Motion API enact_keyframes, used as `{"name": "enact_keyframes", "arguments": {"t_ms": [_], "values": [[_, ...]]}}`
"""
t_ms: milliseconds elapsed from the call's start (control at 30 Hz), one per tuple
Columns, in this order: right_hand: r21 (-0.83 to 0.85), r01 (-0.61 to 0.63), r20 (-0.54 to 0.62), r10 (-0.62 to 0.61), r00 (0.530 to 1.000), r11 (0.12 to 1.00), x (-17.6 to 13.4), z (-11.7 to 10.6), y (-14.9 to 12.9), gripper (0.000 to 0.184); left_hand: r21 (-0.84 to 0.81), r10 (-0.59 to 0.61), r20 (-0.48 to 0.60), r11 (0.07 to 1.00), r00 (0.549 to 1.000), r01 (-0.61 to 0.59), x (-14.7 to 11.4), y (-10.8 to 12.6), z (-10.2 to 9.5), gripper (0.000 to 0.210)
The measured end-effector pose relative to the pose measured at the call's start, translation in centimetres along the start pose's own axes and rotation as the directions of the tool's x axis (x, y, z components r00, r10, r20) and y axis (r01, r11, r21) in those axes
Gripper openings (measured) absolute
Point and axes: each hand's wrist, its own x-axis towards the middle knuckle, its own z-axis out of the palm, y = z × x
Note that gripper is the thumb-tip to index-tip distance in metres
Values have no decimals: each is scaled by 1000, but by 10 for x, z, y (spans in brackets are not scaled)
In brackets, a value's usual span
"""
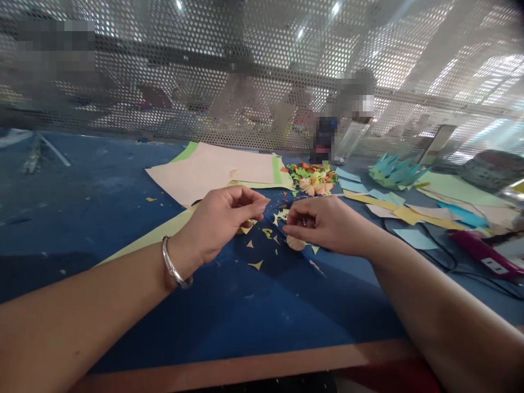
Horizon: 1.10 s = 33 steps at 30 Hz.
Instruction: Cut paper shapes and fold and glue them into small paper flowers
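Observation:
My left hand [231, 221], with a silver bangle on the wrist, pinches a small pale peach paper piece [265, 202] between thumb and fingertips. To its right, my right hand [315, 224] has its fingers curled together; whatever they hold is hidden. A rounded peach paper piece [295, 243] shows just under the right thumb. Below that hand a blue pen [315, 265] points toward me, partly covered. Small yellowish paper scraps [256, 265] lie scattered on the blue table between and below both hands.
Large pale sheets [229, 164] lie behind my left hand. A pile of green, orange and peach paper cutouts [314, 179] sits behind my right. Farther right are paper strips [401, 210], a teal spiky paper piece [397, 172], and a purple power strip [487, 255] with cables.

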Motion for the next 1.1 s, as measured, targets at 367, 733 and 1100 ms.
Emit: {"name": "enact_keyframes", "arguments": {"t_ms": [367, 733, 1100], "values": [[-3, 245, -256, -238, 937, 969, -4, 11, -16, 13, -208, -156, 19, 965, 988, 156, -6, 10, 7, 14], [-69, 325, -281, -331, 901, 943, -6, 11, -18, 7, -186, -211, 98, 956, 973, 226, -14, 12, 7, 11], [115, 201, -334, -152, 930, 973, -2, 13, -24, 7, -327, -135, 88, 932, 987, 156, -14, 13, 10, 8]]}}
